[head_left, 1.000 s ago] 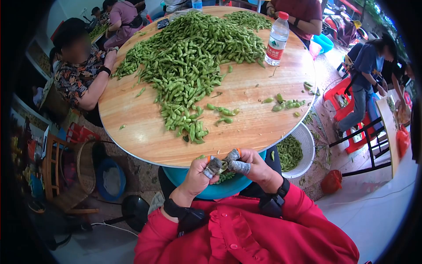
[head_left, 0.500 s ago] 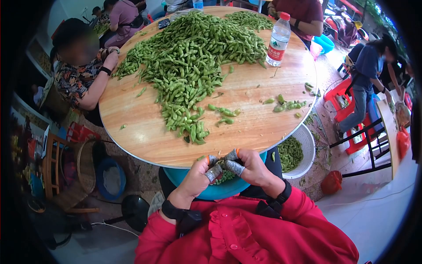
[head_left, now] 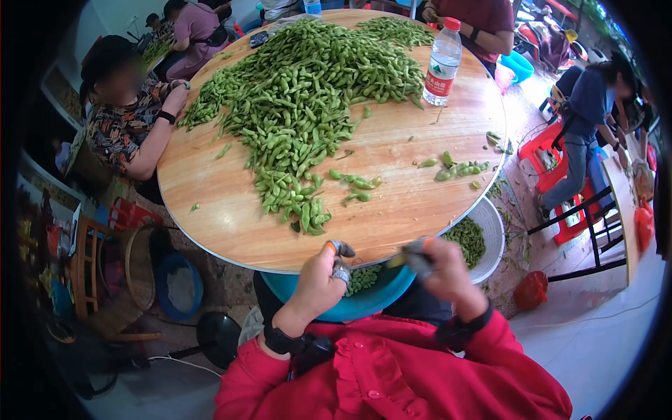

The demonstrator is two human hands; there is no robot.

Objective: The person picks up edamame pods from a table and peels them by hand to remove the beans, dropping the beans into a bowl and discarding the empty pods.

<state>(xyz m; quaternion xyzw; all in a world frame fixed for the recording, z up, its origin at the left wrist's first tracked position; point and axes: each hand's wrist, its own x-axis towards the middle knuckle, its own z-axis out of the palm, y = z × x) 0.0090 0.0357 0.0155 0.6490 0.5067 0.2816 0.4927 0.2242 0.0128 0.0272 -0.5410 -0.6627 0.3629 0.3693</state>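
Note:
My left hand (head_left: 320, 280) is held over the left rim of a blue basin (head_left: 381, 304), near the table edge. Its wrapped thumb and index finger are a little apart, with nothing visible between them. To the right, my right hand (head_left: 442, 271) is smeared by motion. Its wrapped fingertips pinch a blurred yellow-green piece, seemingly an edamame pod (head_left: 396, 261). Shelled green beans (head_left: 362, 281) lie in the basin below and between my hands. On the round wooden table (head_left: 392, 154) a large heap of edamame pods (head_left: 301, 105) stretches toward me.
A water bottle (head_left: 442, 63) stands on the table's right side, with a few loose pods (head_left: 462, 169) nearer me. A white basket (head_left: 494, 238) of pods sits on the floor at right. One person (head_left: 133, 119) sits at left; another (head_left: 591, 112) bends near red stools (head_left: 549, 161).
My hands were together over the basin and have parted. The right hand has swung right with the yellow-green piece; the left has shifted slightly left.

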